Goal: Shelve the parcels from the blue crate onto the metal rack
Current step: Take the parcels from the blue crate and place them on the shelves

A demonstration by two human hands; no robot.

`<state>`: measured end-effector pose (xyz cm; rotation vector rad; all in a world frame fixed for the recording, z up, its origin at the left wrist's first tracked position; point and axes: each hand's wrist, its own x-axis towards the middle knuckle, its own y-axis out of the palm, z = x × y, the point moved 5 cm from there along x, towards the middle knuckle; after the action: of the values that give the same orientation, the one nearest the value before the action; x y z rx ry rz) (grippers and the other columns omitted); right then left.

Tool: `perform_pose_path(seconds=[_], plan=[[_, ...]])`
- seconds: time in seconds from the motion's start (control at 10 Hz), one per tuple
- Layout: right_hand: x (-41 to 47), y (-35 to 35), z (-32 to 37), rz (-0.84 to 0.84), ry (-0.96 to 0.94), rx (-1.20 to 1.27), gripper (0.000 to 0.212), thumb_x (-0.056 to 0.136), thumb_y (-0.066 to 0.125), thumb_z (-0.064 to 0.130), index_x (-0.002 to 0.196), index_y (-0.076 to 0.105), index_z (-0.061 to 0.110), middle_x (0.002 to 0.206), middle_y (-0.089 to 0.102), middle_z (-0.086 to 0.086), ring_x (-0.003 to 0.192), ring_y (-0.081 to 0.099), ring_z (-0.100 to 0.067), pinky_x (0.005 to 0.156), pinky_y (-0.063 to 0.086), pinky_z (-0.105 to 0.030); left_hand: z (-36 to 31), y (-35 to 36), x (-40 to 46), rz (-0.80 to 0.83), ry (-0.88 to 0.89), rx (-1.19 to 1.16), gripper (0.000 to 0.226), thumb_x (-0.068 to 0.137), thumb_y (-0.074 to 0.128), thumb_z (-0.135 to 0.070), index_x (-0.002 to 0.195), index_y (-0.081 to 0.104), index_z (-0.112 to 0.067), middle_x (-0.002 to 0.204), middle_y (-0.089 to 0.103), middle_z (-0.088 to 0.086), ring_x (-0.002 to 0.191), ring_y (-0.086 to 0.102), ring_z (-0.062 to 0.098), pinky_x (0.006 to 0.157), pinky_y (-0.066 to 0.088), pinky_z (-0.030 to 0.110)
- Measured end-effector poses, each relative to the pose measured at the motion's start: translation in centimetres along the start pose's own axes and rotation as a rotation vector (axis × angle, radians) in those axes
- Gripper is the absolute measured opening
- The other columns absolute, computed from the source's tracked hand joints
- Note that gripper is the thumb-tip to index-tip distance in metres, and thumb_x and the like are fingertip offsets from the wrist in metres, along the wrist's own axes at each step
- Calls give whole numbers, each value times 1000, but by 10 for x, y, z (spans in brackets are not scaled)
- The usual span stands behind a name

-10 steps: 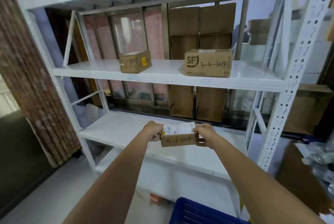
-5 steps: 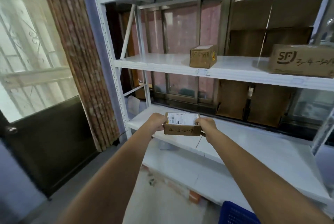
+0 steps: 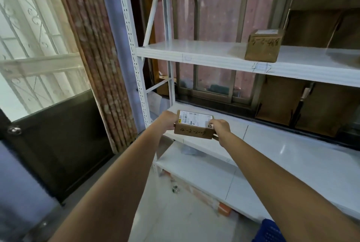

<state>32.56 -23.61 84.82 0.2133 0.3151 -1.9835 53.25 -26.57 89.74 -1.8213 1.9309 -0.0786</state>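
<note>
Small cardboard parcel (image 3: 193, 127) with a white label on top, gripped at its ends by the left hand (image 3: 167, 119) and the right hand (image 3: 220, 127), fingers curled round it. It is held in front of the metal rack (image 3: 194, 54), at the level of the lower shelf. A second box (image 3: 264, 47) sits on the rack's upper shelf. The blue crate (image 3: 269, 231) shows below the rack, at the frame's bottom edge.

I see a brown cardboard parcel (image 3: 192, 132) with a white label and black handwritten numbers on its side. The metal rack (image 3: 214, 54) is white, with rows of punched holes up its post. A second brown parcel (image 3: 263, 47) sits on it. The crate corner (image 3: 270, 231) is blue, the door (image 3: 58, 140) black, and the curtain (image 3: 97, 56) mottled reddish-brown.
</note>
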Motion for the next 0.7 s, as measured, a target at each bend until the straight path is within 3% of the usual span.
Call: perform_pose_path(seconds=[0.1, 0.2, 0.3, 0.5, 0.7], plan=[[31, 27, 1, 5, 1, -10, 16, 89, 56, 21, 103, 56, 13, 111, 61, -12, 104, 57, -28, 94, 54, -44, 1, -9, 32, 3, 8, 25, 33, 94, 47, -2, 125, 55, 5, 128, 61, 21, 104, 64, 28, 79, 58, 33], [83, 52, 4, -25, 5, -8, 27, 88, 58, 20, 114, 59, 14, 117, 61, -8, 108, 56, -27, 96, 52, -45, 9, -14, 102, 21, 15, 96, 37, 92, 45, 4, 127, 53, 9, 131, 57, 27, 119, 58, 39, 98, 52, 44], [129, 66, -6, -36, 24, -6, 33, 85, 63, 18, 118, 59, 19, 118, 60, -4, 107, 56, -24, 92, 52, -39, 14, -4, 153, 35, 8, 91, 36, 92, 46, 3, 128, 54, 6, 131, 57, 27, 119, 58, 38, 99, 51, 43], [201, 73, -24, -87, 54, 3, 35, 81, 71, 11, 114, 63, 18, 121, 63, -5, 109, 59, -25, 94, 53, -43, 20, 20, 226, 94, -5, -37, 34, 93, 46, 6, 126, 54, 8, 132, 55, 27, 101, 54, 27, 92, 49, 38], [245, 89, -50, -138, 117, -31, 39, 84, 63, 14, 122, 66, 18, 125, 66, -1, 111, 61, -22, 97, 52, -42, 43, 41, 308, 152, -81, -95, 31, 90, 46, 15, 119, 56, 13, 122, 60, 28, 98, 58, 31, 88, 51, 44]])
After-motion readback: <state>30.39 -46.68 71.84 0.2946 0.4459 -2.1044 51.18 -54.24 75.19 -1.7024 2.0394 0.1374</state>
